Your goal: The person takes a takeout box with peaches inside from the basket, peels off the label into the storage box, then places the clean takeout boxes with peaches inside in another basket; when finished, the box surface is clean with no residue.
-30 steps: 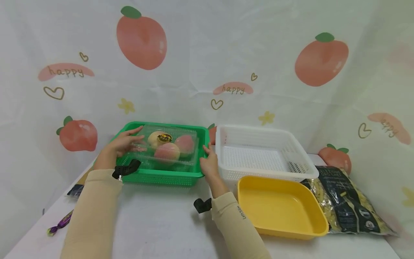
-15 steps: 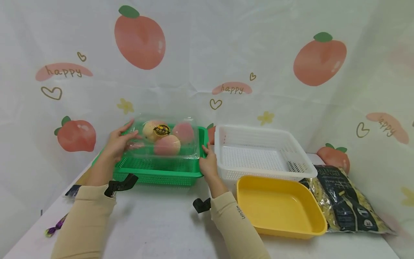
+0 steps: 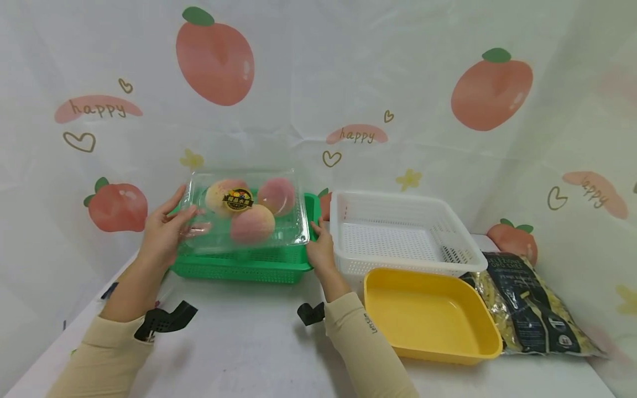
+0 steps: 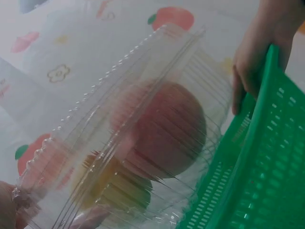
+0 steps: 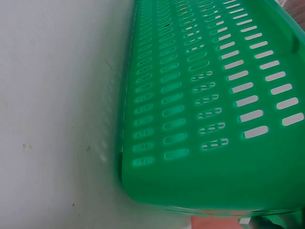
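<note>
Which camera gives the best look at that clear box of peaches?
The head view: nearly the whole clear box, its label and all three peaches show. The left wrist view catches it close up but cut off at the bottom; the right wrist view shows the green basket, no box.

Head view: diffuse light falling evenly; soft shadows lying on table [image 3: 239, 337]; clear container [image 3: 239, 200] catching glints. Left-wrist view: running dim, container apparently blurring. Right-wrist view: table looking darker beside green basket [image 5: 190, 179].
</note>
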Motion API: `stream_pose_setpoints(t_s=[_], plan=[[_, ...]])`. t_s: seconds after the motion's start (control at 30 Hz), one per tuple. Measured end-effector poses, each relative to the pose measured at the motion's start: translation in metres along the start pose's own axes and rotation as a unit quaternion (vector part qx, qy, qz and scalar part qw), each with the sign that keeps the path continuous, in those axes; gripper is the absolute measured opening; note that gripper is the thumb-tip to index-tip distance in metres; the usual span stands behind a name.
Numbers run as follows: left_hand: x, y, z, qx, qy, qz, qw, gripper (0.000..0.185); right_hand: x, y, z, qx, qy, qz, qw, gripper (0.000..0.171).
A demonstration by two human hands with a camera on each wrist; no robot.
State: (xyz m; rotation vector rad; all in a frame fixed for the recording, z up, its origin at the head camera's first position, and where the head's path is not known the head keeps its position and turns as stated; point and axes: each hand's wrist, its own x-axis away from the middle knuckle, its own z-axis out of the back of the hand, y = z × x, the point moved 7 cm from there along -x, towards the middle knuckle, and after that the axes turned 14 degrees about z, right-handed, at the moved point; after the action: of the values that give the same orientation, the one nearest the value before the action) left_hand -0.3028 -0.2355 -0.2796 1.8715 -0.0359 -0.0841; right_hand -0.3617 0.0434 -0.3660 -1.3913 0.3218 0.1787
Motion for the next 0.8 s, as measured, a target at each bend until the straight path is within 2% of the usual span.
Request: stream_pose_setpoints(t_s=[0.13,0.43,0.57,0.67,0.8], plan=[[0.019,0.001,0.001,0.033,-0.004,-0.007,0.9994,0.067,0.000,0.000,0.000,0.001,-0.003,0.002,1.000,0.055],[0.070,-0.004,0.004,0.026,-0.007,-0.021,0.9994,0.059,0.000,0.001,0.000,0.004,-0.010,0.003,1.000,0.058],[0.091,-0.009,0.008,0.042,-0.027,-0.027,0.9984,0.058,0.000,0.002,0.000,0.015,-0.014,0.000,1.000,0.059],[0.104,-0.013,0.013,0.041,-0.030,-0.023,0.9984,0.059,0.000,0.003,-0.001,0.017,-0.013,-0.002,1.000,0.059],[0.120,-0.022,0.024,0.031,-0.018,-0.006,0.9994,0.058,0.000,0.003,-0.001,0.020,-0.006,-0.001,1.000,0.060]])
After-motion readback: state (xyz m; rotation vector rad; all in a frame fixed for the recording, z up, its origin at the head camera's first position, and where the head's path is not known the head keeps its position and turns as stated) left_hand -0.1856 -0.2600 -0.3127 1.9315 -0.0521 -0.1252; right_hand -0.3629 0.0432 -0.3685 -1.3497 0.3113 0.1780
